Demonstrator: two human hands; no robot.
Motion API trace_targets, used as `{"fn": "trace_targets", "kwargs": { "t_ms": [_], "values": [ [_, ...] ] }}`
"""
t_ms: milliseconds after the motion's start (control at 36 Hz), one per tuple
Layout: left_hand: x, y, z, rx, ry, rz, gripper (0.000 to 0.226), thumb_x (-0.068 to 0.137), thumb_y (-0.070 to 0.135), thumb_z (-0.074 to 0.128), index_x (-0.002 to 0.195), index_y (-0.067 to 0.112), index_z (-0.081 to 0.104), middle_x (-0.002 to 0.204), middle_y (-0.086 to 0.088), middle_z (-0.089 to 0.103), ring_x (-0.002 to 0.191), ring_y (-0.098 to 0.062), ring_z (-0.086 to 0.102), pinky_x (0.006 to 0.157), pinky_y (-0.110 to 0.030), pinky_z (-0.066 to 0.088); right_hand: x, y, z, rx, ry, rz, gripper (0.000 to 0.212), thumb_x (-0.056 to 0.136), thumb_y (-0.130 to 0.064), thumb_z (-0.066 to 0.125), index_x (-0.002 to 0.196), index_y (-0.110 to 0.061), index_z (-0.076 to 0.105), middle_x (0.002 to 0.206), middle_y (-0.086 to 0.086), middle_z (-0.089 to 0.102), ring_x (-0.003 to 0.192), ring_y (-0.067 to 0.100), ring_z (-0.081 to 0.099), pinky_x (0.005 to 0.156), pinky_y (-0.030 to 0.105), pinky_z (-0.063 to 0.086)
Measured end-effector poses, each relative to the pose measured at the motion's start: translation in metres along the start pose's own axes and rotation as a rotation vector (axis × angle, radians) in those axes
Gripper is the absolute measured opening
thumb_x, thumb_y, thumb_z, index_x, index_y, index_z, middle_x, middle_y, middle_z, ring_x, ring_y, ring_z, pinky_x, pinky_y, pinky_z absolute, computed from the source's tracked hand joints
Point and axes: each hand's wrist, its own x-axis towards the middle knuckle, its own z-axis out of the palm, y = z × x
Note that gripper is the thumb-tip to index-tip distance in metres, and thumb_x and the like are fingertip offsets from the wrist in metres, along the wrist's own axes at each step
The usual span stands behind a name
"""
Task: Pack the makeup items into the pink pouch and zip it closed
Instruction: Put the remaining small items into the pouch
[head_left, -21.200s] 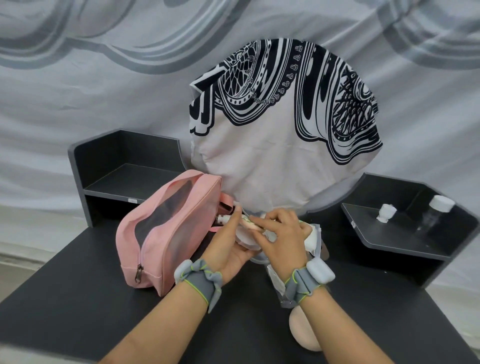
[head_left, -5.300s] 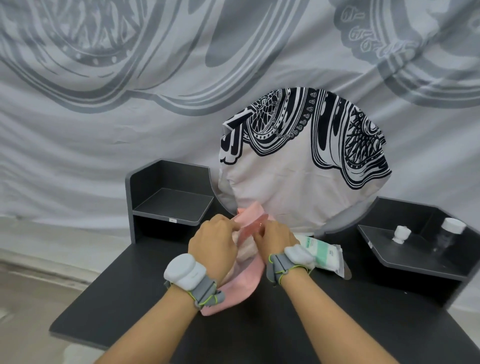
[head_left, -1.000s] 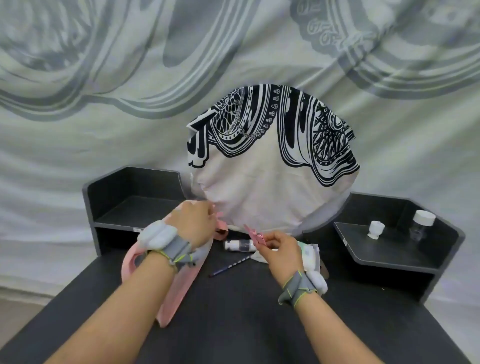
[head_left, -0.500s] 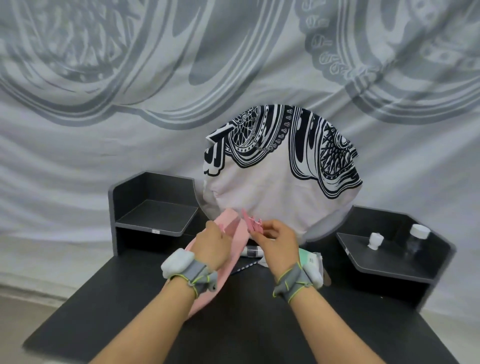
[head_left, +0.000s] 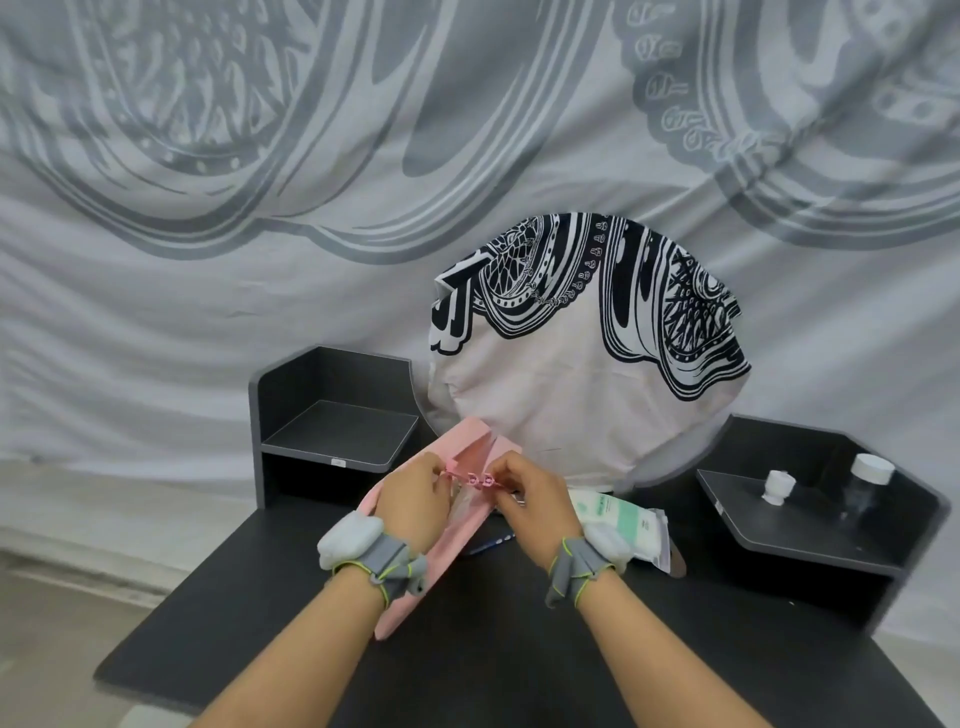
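Evidently soft and light, the pink pouch (head_left: 434, 558) lies slanted on the dark desk (head_left: 498, 649), left of centre, its mouth lifted at the far end between both hands. The left hand (head_left: 413, 501) has its fingers curled, pinching the fabric edge at the mouth; the right hand (head_left: 535, 501) pinches the zip pulls (head_left: 480, 479) just beside it. Such cloth will likely sag and fold, so the firm zip edge looks the best hold: one hand keeping it taut. A pack of wipes (head_left: 618, 519) and a pencil (head_left: 491, 544) lie outside, to the right.
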Motion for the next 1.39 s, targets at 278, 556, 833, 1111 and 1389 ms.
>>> {"fn": "trace_targets", "kwargs": {
  "t_ms": [278, 556, 833, 1111, 1389],
  "values": [
    [-0.003, -0.017, 0.003, 0.025, 0.042, 0.042, 0.028, 0.09, 0.023, 0.056, 0.118, 0.024, 0.061, 0.106, 0.002, 0.07, 0.1, -0.018, 0.063, 0.085, -0.026, 0.044, 0.001, 0.005, 0.001, -0.126, -0.016, 0.003, 0.015, 0.082, -0.002, 0.059, 0.086, -0.016, 0.061, 0.08, -0.009, 0.065, 0.082, 0.013, 0.064, 0.074, 0.02, 0.047],
    [-0.001, -0.014, -0.008, 0.521, 0.306, 0.403, 0.025, 0.064, 0.014, 0.08, 0.083, 0.027, 0.072, 0.089, 0.007, 0.067, 0.074, -0.022, 0.065, 0.053, -0.031, 0.05, -0.001, 0.009, 0.006, -0.072, 0.036, 0.078, 0.037, 0.079, -0.004, 0.065, 0.068, -0.036, 0.051, 0.075, -0.006, 0.065, 0.071, 0.006, 0.061, 0.063, 0.002, 0.041],
    [0.023, -0.026, -0.018, 0.372, -0.048, 0.135, 0.025, 0.09, 0.03, 0.045, 0.11, 0.035, 0.061, 0.111, -0.004, 0.064, 0.1, -0.032, 0.063, 0.079, -0.039, 0.054, -0.002, 0.015, 0.008, -0.119, -0.007, 0.046, 0.025, 0.082, -0.004, 0.062, 0.078, -0.028, 0.055, 0.074, -0.011, 0.064, 0.075, 0.008, 0.063, 0.067, 0.004, 0.043],
    [0.021, -0.019, -0.012, 0.379, 0.002, 0.126, 0.032, 0.091, 0.02, 0.043, 0.109, 0.036, 0.063, 0.11, -0.004, 0.064, 0.099, -0.032, 0.064, 0.073, -0.036, 0.051, 0.003, 0.012, 0.013, -0.571, -0.085, -0.139, 0.017, 0.085, -0.016, 0.05, 0.097, -0.023, 0.06, 0.098, 0.001, 0.069, 0.099, 0.027, 0.058, 0.081, 0.033, 0.032],
    [0.021, -0.02, -0.011, 0.319, -0.016, 0.11, 0.032, 0.088, 0.016, 0.041, 0.103, 0.03, 0.066, 0.105, -0.006, 0.066, 0.096, -0.034, 0.064, 0.068, -0.035, 0.047, 0.006, 0.008, 0.02, -0.441, -0.035, -0.106, 0.018, 0.08, -0.019, 0.059, 0.088, -0.031, 0.069, 0.097, -0.014, 0.072, 0.101, 0.011, 0.061, 0.086, 0.028, 0.029]
  ]
}}
